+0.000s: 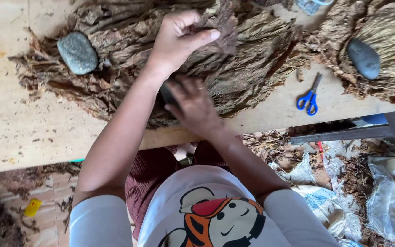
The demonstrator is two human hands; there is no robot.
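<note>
Pinching a crinkled brown leaf, left hand rises above the leaf pile; right hand grips a dark object at its edge.

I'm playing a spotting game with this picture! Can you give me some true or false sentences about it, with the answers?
1. Blue-handled scissors lie on the wooden table. True.
2. The left hand pinches a dried leaf piece. True.
3. The right hand holds the scissors. False: it rests on the leaf pile, and the scissors lie apart from it.
4. There is only one stone. False: there are two, a grey stone on the leaf pile and a darker stone on the leaves to the far right.
5. The leaves are fresh and green. False: they are brown, dry and crinkled.
</note>
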